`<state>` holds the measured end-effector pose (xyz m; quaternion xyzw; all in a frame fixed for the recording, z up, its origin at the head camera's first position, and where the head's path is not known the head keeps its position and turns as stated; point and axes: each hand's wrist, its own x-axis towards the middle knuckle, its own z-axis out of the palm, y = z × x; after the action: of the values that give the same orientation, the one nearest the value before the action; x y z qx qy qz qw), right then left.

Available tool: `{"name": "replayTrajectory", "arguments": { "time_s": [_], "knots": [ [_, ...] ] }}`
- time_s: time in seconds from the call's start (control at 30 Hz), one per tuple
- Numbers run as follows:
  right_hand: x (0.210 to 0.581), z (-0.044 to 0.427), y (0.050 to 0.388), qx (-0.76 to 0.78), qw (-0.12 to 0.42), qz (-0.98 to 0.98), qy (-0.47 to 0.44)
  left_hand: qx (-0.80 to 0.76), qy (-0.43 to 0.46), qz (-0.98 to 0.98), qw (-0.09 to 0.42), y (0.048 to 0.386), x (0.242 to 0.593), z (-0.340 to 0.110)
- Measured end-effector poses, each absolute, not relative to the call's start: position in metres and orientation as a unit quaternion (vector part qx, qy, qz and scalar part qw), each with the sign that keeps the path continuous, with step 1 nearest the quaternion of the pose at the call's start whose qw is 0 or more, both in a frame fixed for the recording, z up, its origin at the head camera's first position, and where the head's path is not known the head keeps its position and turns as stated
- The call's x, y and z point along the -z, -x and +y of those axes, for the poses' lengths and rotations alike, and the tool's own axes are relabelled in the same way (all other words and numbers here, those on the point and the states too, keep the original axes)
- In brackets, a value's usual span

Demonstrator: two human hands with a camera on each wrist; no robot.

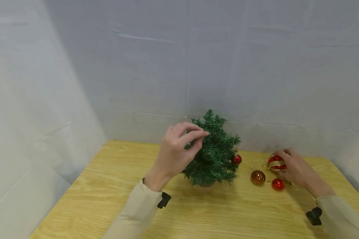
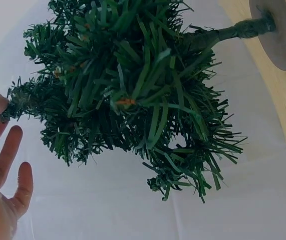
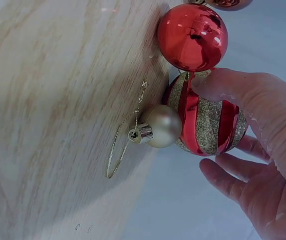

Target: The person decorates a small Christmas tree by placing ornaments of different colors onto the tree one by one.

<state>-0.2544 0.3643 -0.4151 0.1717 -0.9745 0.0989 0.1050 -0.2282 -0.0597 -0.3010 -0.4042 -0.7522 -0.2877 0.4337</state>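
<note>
A small artificial Christmas tree [image 1: 216, 149] stands on the table, dark green with a round base [image 2: 278, 32]. My left hand [image 1: 179, 146] pinches a tip of its greenery between thumb and fingers, seen at the left of the left wrist view. On the tree's right side hangs a small red bauble [image 1: 237, 159]. My right hand [image 1: 299, 169] grips a large bauble [image 3: 208, 117] with red and glittery gold stripes, thumb on the near side and fingers round the far side. Beside it lie a shiny red bauble [image 3: 193, 37] and a small pale gold bauble [image 3: 163, 125] with a looped string.
An amber-brown bauble [image 1: 258, 178] lies between the tree and the right hand. The wooden table [image 1: 92, 199] spreads in front of both arms. White sheeting [image 1: 167, 66] hangs behind it and along the sides.
</note>
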Motion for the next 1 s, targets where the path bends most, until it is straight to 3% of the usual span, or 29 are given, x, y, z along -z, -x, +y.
{"name": "replayTrajectory", "arguments": {
  "time_s": [1.0],
  "knots": [
    [0.4226, 0.3684, 0.2487, -0.128, 0.11, -0.971, -0.171, 0.274, 0.416, -0.745, 0.444, 0.2213, 0.3016, -0.0525]
  ]
}}
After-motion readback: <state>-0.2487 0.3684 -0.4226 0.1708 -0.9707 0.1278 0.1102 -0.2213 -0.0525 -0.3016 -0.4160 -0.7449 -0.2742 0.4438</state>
